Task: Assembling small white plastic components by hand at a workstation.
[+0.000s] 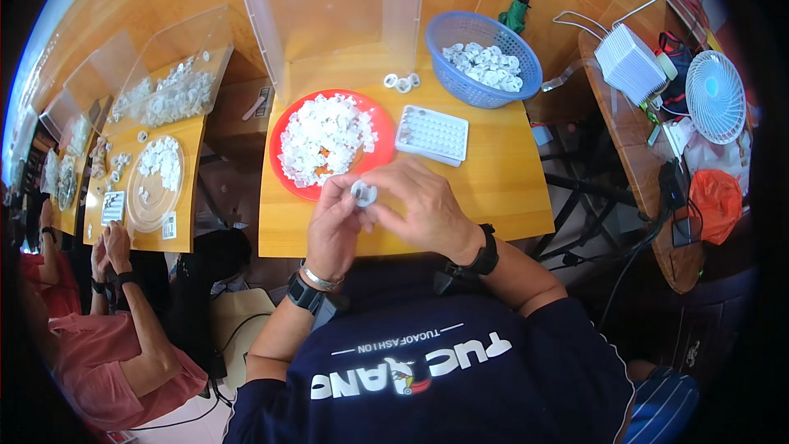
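A small white round plastic part [363,192] is held up over the near edge of the yellow table. My left hand [331,226] pinches it from the left between thumb and fingers. From the right, my right hand [425,207] closes thumb and forefinger around its edge. Just beyond my hands lies a red plate [380,119], heaped with small white plastic pieces [316,138] and a few orange spots among them. A white tray with rows of small holes [432,133] sits right of the plate. Several white round parts [403,83] lie behind the tray.
At the back right a blue basket [485,97] holds many white parts. A clear plastic bin [335,16] stands upright at the back. Left, a co-worker's hands [113,245] work at another table [185,226]. A side table on the right bears a fan [715,96] and an orange bag [715,205].
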Motion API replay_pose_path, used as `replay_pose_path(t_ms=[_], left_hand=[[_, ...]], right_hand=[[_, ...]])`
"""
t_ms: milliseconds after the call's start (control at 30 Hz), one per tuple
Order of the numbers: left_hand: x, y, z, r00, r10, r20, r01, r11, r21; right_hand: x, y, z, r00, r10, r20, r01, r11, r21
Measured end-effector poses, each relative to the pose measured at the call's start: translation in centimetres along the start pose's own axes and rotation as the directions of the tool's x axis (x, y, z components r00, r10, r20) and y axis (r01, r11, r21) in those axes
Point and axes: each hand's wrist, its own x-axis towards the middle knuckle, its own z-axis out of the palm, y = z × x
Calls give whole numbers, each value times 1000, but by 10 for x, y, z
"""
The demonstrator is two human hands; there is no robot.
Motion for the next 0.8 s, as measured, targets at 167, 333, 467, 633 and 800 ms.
replay_pose_path(t_ms=[167,333,467,633,800], left_hand=[[-7,-2,-14,998,-58,-22,57,998,-9],[-13,-2,-32,987,-159,-2,159,987,-21],[-18,-5,-44,978,-190,-92,184,981,-63],[-19,-2,-50,980,-160,-116,153,986,-66],[-18,-2,-50,982,-128,-142,119,990,-71]], right_hand=[[3,0,3,994,-2,111,-1,1000,27],[0,7,16,972,-53,230,55,999,1],[2,24,24,961,-40,275,10,994,109],[29,71,38,941,205,269,-144,963,-229],[43,108,75,914,183,361,-5,896,-444]])
